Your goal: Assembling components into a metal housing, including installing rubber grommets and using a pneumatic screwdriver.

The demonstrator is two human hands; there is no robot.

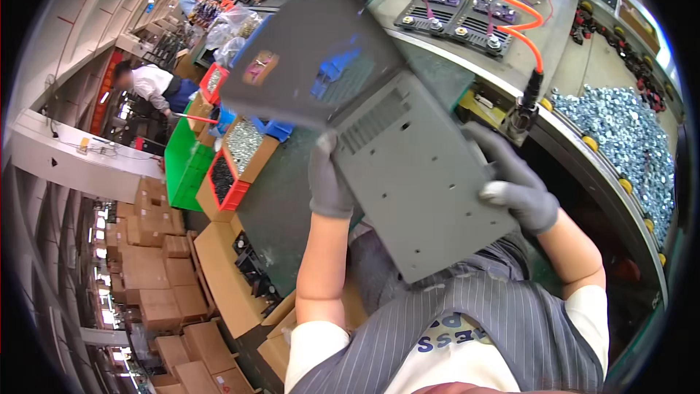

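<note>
I hold up a dark grey bent sheet-metal panel (430, 182) with vent slots and several small holes. Its upper part, past the bend, is a darker face (292, 44), blurred, with blue and orange patches that may be reflections. My left hand (328, 179), in a grey glove, grips the left edge near the bend. On the opposite edge my right hand (514, 182), gloved likewise, is closed with the thumb over the face and the fingers partly hidden. The panel is tilted above my lap and the green worktable (281, 190).
Bins of screws (244, 144) and a green crate (186, 164) stand at the left. On the right, a conveyor edge (583, 138) borders a heap of metal fasteners (627, 153). A driver on an orange coiled hose (521, 113) hangs near slotted plates (456, 22). Another person (157, 87) works farther left.
</note>
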